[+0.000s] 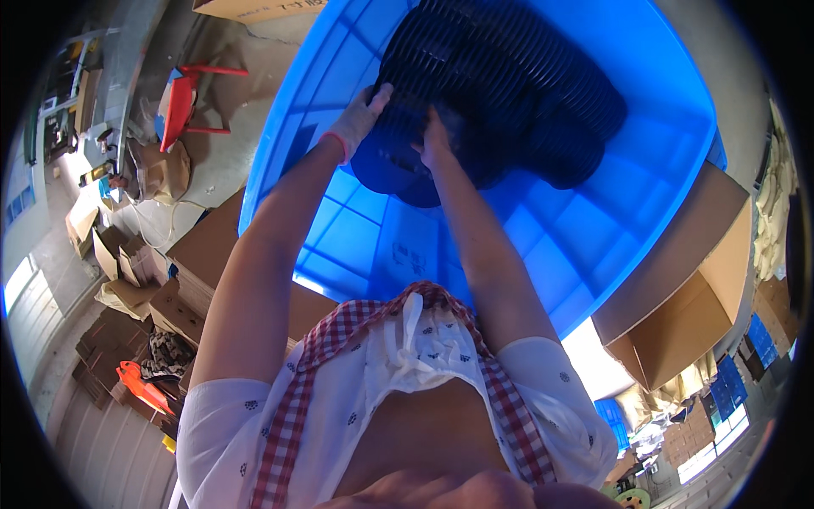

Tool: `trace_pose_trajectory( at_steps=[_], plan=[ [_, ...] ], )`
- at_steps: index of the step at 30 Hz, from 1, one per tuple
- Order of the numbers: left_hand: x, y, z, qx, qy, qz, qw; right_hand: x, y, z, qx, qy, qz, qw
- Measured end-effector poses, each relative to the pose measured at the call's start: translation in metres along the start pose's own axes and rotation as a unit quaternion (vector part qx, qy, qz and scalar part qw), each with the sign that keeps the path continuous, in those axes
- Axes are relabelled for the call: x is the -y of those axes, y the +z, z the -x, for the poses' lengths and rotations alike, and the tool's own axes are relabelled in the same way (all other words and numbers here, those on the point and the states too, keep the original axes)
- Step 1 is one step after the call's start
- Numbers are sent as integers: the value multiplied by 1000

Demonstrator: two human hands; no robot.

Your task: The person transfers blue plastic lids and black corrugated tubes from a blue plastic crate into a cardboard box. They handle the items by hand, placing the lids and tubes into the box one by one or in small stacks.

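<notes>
Reaching down into a large blue tub (560, 246), toward black discs (509, 76) stacked face to face in long rows, probably to save room and to let neighbouring rims brace one another. Hemmed in by high walls, likely as a check against rolling or spilling. With the left hand (362, 119), in a pale glove with a red cuff (337, 146), set at the left edge of the nearest discs (386, 170), thumb up and fingers bent in; cannot tell whether gripping. With the right hand (437, 140) farther right, low against the same dark stack, fingers pointing forward and partly lost in shadow; cannot tell whether closed or merely resting. Placed apart like this, perhaps for steadying from two sides. With both forearms stretched well forward, nearly straight at the elbows, and drawing closer together toward the wrists.
</notes>
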State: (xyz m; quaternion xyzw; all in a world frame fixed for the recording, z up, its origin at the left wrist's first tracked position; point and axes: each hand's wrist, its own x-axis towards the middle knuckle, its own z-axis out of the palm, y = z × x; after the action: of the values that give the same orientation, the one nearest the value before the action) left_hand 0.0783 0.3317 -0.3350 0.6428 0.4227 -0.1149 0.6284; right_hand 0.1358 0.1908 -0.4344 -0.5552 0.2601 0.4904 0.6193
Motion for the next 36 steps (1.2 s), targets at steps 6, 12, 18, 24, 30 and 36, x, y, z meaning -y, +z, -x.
trace_pose_trajectory(
  at_steps=[6, 12, 18, 24, 30, 36],
  plan=[
    [19, -4, 2, 2, -9, 33, 999, -12, 25, 25, 111, 82, -122, 983],
    [0, 1, 1, -7, -59, -57, 997, -1, 4, 23, 97, 35, 14, 995],
    [40, -2, -21, -90, -34, -196, 976, -2, -10, 13, -68, -144, 222, 962],
    [2, 14, 27, -154, 211, -338, 904, 33, 15, 81, -36, -446, 361, 818],
    [-9, 5, 18, -122, 144, -423, 886, 70, 36, 79, -105, -339, 628, 693],
    [-15, 9, 18, -94, 92, -495, 859, 79, 47, 73, -103, -289, 670, 676]
  ],
)
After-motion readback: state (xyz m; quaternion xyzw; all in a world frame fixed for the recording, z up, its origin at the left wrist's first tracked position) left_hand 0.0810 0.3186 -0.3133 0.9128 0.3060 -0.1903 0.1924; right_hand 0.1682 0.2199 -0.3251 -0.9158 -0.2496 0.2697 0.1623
